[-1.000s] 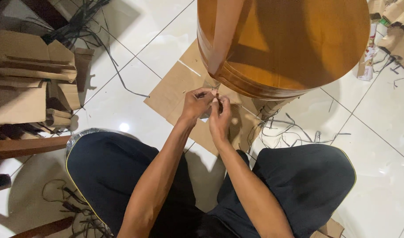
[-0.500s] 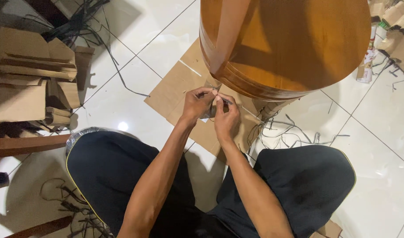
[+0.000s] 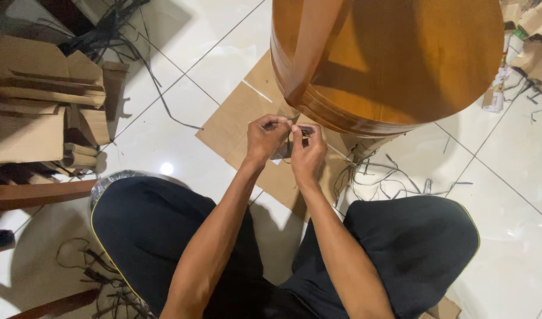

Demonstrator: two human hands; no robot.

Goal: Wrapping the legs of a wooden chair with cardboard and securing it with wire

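Pinching a small dark strip by the wooden tub

Sitting on the floor, a person holds both hands close together. The left hand (image 3: 266, 134) and the right hand (image 3: 308, 152) both pinch a small dark strip (image 3: 302, 130), fingers shut tight on it. The strip sits just below the rim of a big round wooden tub (image 3: 395, 65). Flat cardboard (image 3: 241, 112) lies under it on the white tile floor (image 3: 164, 136). The strip is tiny, so it could slip out if the fingers let go a bit. Loose dark scraps (image 3: 395, 177) lie nearby.
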